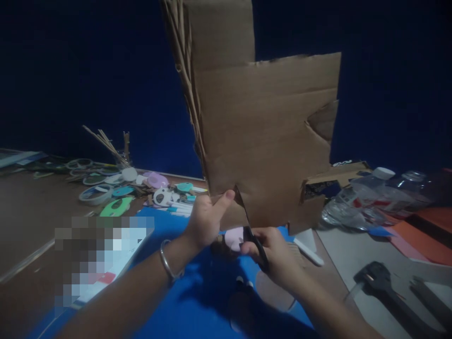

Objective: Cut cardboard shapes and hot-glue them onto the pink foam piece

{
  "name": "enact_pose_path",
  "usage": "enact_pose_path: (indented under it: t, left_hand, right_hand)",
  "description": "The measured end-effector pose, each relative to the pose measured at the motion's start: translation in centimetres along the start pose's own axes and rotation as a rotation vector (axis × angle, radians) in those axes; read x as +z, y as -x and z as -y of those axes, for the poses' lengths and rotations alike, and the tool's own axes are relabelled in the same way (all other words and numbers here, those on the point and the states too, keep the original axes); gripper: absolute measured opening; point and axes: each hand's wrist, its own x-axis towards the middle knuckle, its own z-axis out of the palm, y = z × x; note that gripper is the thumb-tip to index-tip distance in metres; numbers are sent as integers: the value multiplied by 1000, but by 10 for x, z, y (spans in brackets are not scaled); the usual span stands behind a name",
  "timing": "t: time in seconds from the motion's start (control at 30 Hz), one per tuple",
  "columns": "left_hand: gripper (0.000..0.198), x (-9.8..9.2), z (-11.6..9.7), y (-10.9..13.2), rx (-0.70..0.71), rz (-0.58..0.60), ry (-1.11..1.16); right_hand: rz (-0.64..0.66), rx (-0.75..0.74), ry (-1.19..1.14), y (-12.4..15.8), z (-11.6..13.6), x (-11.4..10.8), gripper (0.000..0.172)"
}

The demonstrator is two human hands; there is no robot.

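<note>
A large brown cardboard sheet stands upright in front of me, with ragged edges and a torn notch at its right side. My left hand, a silver bangle on its wrist, grips the lower left edge of the sheet with the thumb on the near face. My right hand is closed round the dark handles of a pair of scissors. Their blade lies in the cardboard's lower edge, its tip close to my left thumb. Below the sheet, a blue mat carries a pale round piece.
Tape rolls, pens and colourful small items crowd the left back, near sticks in a jar. A partly blurred lit screen lies left. Clear plastic bottles, orange sheets and a black glue gun are at right.
</note>
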Motion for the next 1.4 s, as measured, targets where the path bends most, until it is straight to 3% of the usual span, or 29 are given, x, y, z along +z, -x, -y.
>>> enact_pose_path:
  t: [0.23, 0.43, 0.6, 0.7, 0.87, 0.93, 1.2, 1.4]
  left_hand:
    - [30, -1, -6, 3, -56, 117, 193]
    - [22, 1, -10, 7, -55, 169, 221]
    - [25, -1, -10, 6, -87, 177, 156]
    - [29, -6, -11, 2, -50, 129, 80]
    - [47, -14, -20, -2, 285, -138, -261]
    - [53, -15, -22, -2, 355, -222, -393]
    - [46, -9, -13, 0, 400, -305, -428]
    - [44, -5, -6, -2, 322, -277, -387]
  right_hand:
    - [39, -29, -173, -1, -6, 3, 51]
    - [90, -105, -166, 4, 6, 1, 55]
    - [65, -69, -211, 4, 6, 3, 52]
    - [49, -62, -211, 3, 6, 3, 51]
    - [10, -1, -108, 2, 5, 2, 48]
    - [37, -9, -124, 2, 4, 4, 46]
    - [159, -163, -213, 8, 3, 4, 58]
    - [113, -87, -131, 8, 3, 0, 64]
